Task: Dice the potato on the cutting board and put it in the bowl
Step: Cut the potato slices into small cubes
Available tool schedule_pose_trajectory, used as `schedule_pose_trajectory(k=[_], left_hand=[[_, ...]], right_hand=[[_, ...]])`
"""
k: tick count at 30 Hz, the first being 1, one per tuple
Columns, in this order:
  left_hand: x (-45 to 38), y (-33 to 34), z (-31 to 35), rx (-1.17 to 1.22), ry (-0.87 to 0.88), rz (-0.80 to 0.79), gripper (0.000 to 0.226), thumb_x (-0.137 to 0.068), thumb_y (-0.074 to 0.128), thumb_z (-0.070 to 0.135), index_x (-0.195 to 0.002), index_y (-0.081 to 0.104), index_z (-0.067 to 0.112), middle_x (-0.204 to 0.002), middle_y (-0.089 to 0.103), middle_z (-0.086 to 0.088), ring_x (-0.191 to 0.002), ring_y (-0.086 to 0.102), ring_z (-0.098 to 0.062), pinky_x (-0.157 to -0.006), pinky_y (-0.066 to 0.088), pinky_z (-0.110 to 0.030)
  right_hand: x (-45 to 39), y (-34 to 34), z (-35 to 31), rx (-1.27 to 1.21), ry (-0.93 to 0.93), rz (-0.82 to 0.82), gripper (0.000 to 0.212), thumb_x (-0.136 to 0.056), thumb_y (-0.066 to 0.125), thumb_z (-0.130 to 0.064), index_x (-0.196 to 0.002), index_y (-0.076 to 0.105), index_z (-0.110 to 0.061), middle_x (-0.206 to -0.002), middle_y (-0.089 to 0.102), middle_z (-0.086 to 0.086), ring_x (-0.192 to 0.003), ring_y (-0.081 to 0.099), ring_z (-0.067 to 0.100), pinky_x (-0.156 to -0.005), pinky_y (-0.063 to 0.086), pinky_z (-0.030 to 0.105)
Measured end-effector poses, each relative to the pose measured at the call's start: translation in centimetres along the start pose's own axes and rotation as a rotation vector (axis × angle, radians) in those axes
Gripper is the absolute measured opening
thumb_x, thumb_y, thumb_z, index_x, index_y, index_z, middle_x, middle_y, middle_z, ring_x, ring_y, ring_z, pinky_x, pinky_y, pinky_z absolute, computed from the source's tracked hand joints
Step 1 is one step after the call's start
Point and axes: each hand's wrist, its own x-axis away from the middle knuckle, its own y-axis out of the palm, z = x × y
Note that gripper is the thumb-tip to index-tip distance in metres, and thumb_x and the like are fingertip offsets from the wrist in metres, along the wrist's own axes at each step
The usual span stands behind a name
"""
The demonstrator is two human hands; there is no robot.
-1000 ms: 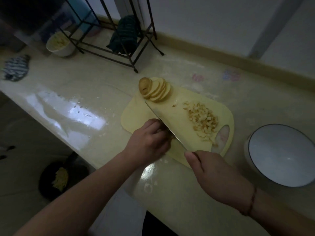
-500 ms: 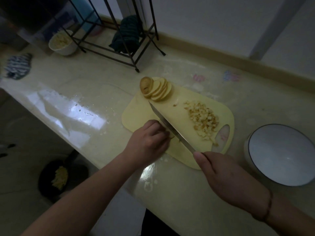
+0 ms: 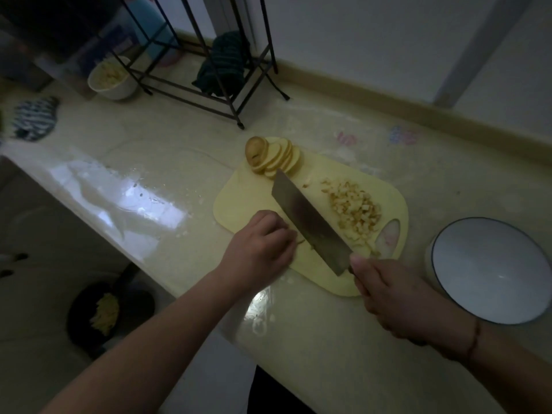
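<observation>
A yellow cutting board lies on the counter. A fan of potato slices sits at its far corner, and a pile of diced potato lies on its right side. My right hand grips the handle of a cleaver, whose broad blade is tilted over the board's middle. My left hand is curled at the board's near edge beside the blade; what it holds is hidden under its fingers. An empty white bowl stands right of the board.
A black wire rack with a dark cloth stands at the back. A small bowl of potato pieces sits behind it on the left, near a striped cloth. A dark pan lies on the floor below the counter edge.
The cleaver has tipped from edge-on to showing its flat side, and its tip has moved toward the potato slices. My left hand stays at the board's near edge.
</observation>
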Motion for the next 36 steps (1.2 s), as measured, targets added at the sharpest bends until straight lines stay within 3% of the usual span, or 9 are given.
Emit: schedule_pose_trajectory(k=[5, 14, 20, 28, 33, 36], left_hand=[[0.1, -0.2, 0.0, -0.018, 0.049, 0.014, 0.011, -0.091, 0.07, 0.011, -0.087, 0.074, 0.002, -0.091, 0.065, -0.013, -0.09, 0.063, -0.032, -0.071, 0.053, -0.039], [0.3, 0.0, -0.1, -0.037, 0.047, 0.016, 0.012, -0.091, 0.069, 0.013, -0.092, 0.076, 0.002, -0.092, 0.068, -0.012, -0.091, 0.063, -0.033, -0.073, 0.053, -0.04], [0.3, 0.3, -0.4, -0.019, 0.05, 0.024, 0.011, -0.091, 0.07, 0.013, -0.093, 0.078, 0.005, -0.09, 0.068, -0.011, -0.091, 0.064, -0.033, -0.073, 0.054, -0.04], [0.1, 0.0, -0.4, -0.047, 0.105, 0.017, 0.009, -0.086, 0.073, 0.009, -0.092, 0.078, 0.006, -0.086, 0.067, -0.009, -0.088, 0.063, -0.032, -0.071, 0.053, -0.038], [0.1, -0.2, -0.8, -0.035, 0.095, -0.015, 0.011, -0.091, 0.07, 0.013, -0.086, 0.076, 0.005, -0.079, 0.063, -0.009, -0.081, 0.06, -0.031, -0.066, 0.05, -0.039], [0.0, -0.2, -0.8, -0.032, 0.1, -0.012, 0.011, -0.091, 0.07, 0.014, -0.087, 0.077, 0.005, -0.08, 0.065, -0.009, -0.08, 0.06, -0.03, -0.066, 0.051, -0.038]], right_hand=[[1.0, 1.0, -0.3, 0.184, -0.121, 0.102, 0.056, -0.091, 0.025, -0.059, -0.066, 0.046, -0.013, -0.058, 0.047, 0.002, -0.051, 0.043, 0.008, -0.055, 0.035, 0.026], [2.1, 1.8, 0.3, 0.18, -0.156, 0.128, 0.059, -0.086, 0.023, -0.065, -0.064, 0.047, -0.016, -0.055, 0.047, 0.001, -0.057, 0.049, 0.013, -0.059, 0.038, 0.028], [3.6, 1.8, 0.7, 0.25, -0.12, 0.135, 0.055, -0.086, 0.018, -0.063, -0.065, 0.047, -0.021, -0.058, 0.05, -0.003, -0.065, 0.051, 0.006, -0.062, 0.038, 0.02], [-0.2, 1.6, -0.7, 0.212, -0.151, 0.1, 0.051, -0.096, 0.026, -0.052, -0.063, 0.047, -0.018, -0.054, 0.047, -0.003, -0.051, 0.044, 0.008, -0.054, 0.033, 0.021], [-0.5, 0.5, 0.0, 0.035, -0.064, 0.022, 0.056, -0.093, 0.024, -0.056, -0.066, 0.045, -0.011, -0.047, 0.038, -0.005, -0.035, 0.039, 0.005, -0.037, 0.031, 0.015], [-0.2, 0.9, -0.2, 0.078, -0.088, 0.044, 0.058, -0.093, 0.024, -0.057, -0.066, 0.046, -0.01, -0.05, 0.04, -0.004, -0.039, 0.04, 0.006, -0.042, 0.029, 0.014]])
